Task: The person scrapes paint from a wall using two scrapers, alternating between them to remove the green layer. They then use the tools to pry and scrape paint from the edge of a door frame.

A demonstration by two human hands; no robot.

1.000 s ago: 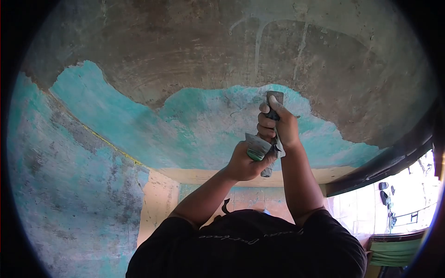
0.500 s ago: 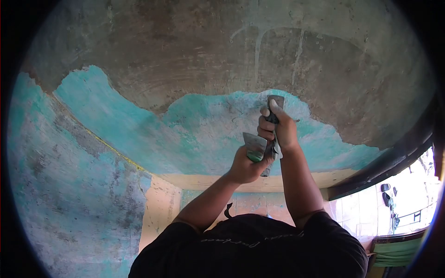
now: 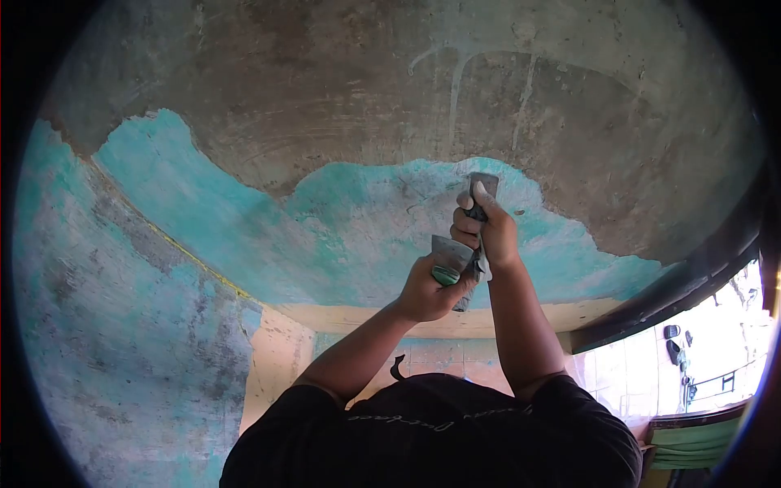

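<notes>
In the head view, my right hand (image 3: 495, 236) is closed around a scraper, with my thumb along the scraper's flat grey blade (image 3: 486, 182). The blade's end lies over the turquoise part of the wall (image 3: 366, 203), close to where turquoise meets bare grey-brown. Just below and to its left, my left hand (image 3: 427, 291) grips a putty knife (image 3: 450, 252) with a wide metal blade and a green handle part. The two hands are close together, and some greyish material shows between them; I cannot make out what it is.
A second wall (image 3: 146, 325), patchy blue-grey, meets the first at a yellowish corner line on the left. A dark curved frame (image 3: 691, 301) borders a bright opening at right, with footwear (image 3: 674, 350) on the floor beyond. Green cloth (image 3: 695, 447) hangs at lower right.
The right hand and its scraper have shifted slightly downward. My left hand's putty knife has turned a little and moved slightly to the right. Both grips are unchanged.
</notes>
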